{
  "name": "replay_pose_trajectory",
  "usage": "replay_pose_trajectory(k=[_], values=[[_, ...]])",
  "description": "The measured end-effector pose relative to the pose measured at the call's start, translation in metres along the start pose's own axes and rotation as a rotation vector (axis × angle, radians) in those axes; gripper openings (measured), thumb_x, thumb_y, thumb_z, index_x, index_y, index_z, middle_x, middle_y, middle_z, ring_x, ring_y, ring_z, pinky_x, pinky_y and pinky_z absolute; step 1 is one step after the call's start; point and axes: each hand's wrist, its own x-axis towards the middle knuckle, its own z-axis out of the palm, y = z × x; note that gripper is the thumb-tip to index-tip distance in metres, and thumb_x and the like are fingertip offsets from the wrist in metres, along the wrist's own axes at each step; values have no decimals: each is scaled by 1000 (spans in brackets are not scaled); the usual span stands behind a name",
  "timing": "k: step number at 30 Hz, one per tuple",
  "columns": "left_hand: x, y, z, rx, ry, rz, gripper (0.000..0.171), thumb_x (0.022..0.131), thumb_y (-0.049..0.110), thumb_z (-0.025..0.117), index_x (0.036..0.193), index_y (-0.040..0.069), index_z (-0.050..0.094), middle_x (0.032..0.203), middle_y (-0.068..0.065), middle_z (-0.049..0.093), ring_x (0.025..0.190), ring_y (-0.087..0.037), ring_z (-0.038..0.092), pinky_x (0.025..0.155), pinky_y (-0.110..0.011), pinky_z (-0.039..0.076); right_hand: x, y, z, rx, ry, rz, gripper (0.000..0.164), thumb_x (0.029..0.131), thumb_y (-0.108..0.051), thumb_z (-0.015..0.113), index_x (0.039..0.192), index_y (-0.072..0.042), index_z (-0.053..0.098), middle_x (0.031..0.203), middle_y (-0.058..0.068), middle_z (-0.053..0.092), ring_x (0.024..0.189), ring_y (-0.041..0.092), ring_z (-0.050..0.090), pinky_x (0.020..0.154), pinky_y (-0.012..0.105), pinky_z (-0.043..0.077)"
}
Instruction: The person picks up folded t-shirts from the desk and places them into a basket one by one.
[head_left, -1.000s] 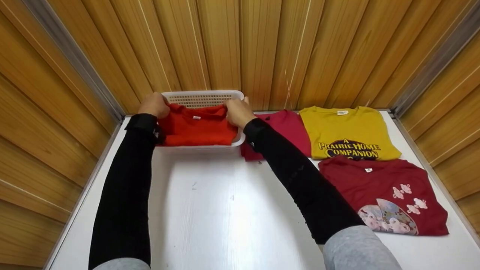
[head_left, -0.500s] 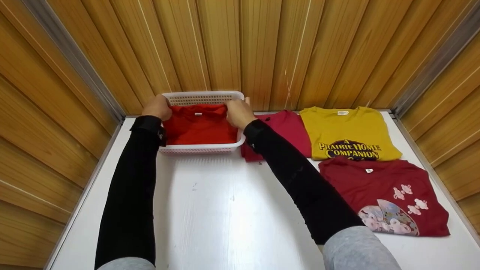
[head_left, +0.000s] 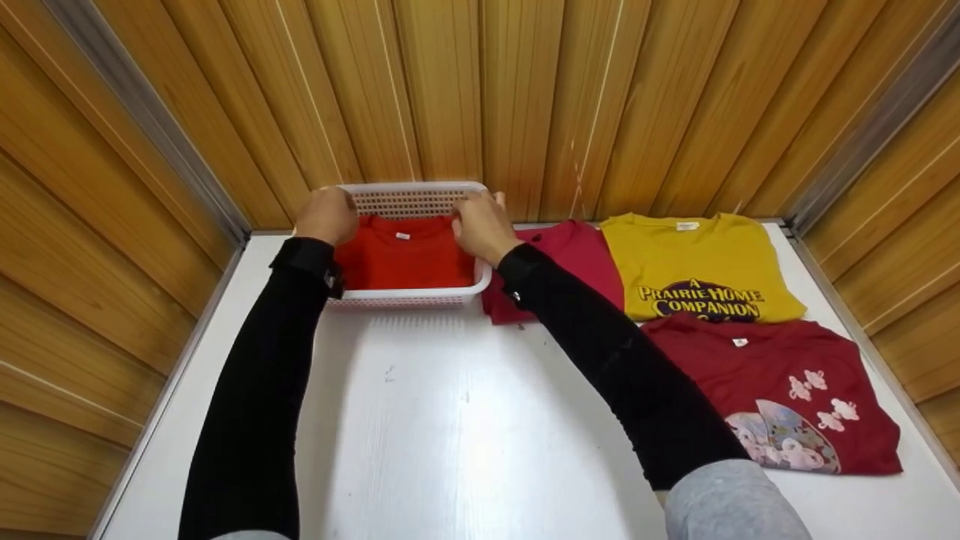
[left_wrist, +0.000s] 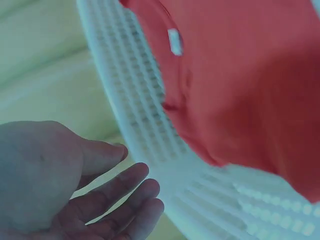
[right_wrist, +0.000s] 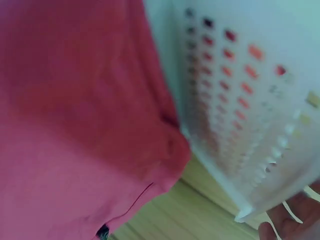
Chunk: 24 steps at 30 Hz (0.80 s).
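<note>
The red shirt (head_left: 416, 259) is lying inside the white basket (head_left: 405, 293), its collar (head_left: 412, 223) facing twelve o'clock; the basket is sitting toward eleven o'clock on the worktop (head_left: 420, 420). At the basket's ten o'clock corner, the left hand (head_left: 326, 216) is hanging by the rim (left_wrist: 103, 75), fingers loose and parted, gripping nothing. At its two o'clock corner, the right hand (head_left: 484, 229) is resting; whether it is pinching cloth or rim, I cannot tell. To settle the shirt well, the hands should probably be flattening both collar ends evenly, then lifting off without dragging cloth or tipping the basket. The magenta shirt (head_left: 581, 259) is lying just beside the basket at three o'clock, so the right sleeve (head_left: 600, 345) should be clearing it. Farther out, the yellow shirt (head_left: 694, 251) is lying at three o'clock, the maroon shirt (head_left: 787, 360) at four.
</note>
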Motion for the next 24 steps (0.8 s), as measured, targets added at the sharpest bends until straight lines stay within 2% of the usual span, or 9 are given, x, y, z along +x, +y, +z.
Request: replay_pose_trajectory(k=[3, 6, 8, 12, 17, 21, 24], values=[[-10, 20, 5, -74, 36, 99, 30, 105, 8, 57, 123, -5, 78, 127, -29, 77, 123, -47, 71, 108, -58, 56, -9, 0, -12, 125, 1, -22, 26, 106, -18, 63, 118, -7, 82, 129, 12, 79, 129, 32, 68, 109, 52, 42], [-27, 43, 11, -154, 65, 192, 29, 108, 9, 58, 125, -4, 77, 123, -26, 79, 117, -42, 74, 105, -56, 58, -23, 3, -28, 259, -4, -44, 26, 108, -16, 61, 120, -6, 82, 133, 12, 77, 129, 32, 68, 116, 50, 46], [-42, 59, 15, -193, 92, 244, 26, 109, 11, 60, 123, -2, 77, 119, -22, 80, 113, -39, 76, 103, -54, 59, -35, 7, -40, 347, -16, -52, 26, 109, -16, 60, 121, -6, 81, 132, 14, 76, 125, 32, 68, 116, 49, 52], [-79, 91, 23, -231, 116, 345, 22, 111, 16, 63, 122, 5, 78, 117, -14, 80, 110, -32, 75, 101, -48, 62, -66, 19, -59, 467, -50, -48, 26, 111, -17, 62, 126, -6, 79, 127, 14, 76, 114, 30, 69, 106, 46, 61], [-119, 127, 44, -242, 96, 517, 20, 109, 18, 68, 122, 6, 79, 113, -11, 80, 100, -27, 75, 92, -37, 66, -112, 43, -73, 457, -81, -23, 25, 110, -19, 67, 129, -9, 79, 127, 11, 76, 116, 29, 70, 107, 46, 61], [-138, 154, 73, -222, 16, 610, 20, 109, 19, 69, 122, 8, 79, 110, -8, 79, 98, -22, 75, 91, -33, 65, -156, 72, -80, 443, -91, 17, 25, 110, -19, 69, 131, -10, 78, 131, 11, 77, 123, 31, 71, 113, 52, 59], [-146, 174, 97, -160, -73, 650, 23, 109, 24, 69, 125, 10, 79, 112, -5, 79, 102, -21, 75, 94, -34, 65, -193, 97, -88, 396, -122, 61, 30, 110, -20, 69, 136, -8, 75, 134, 13, 76, 127, 34, 70, 115, 57, 57]])
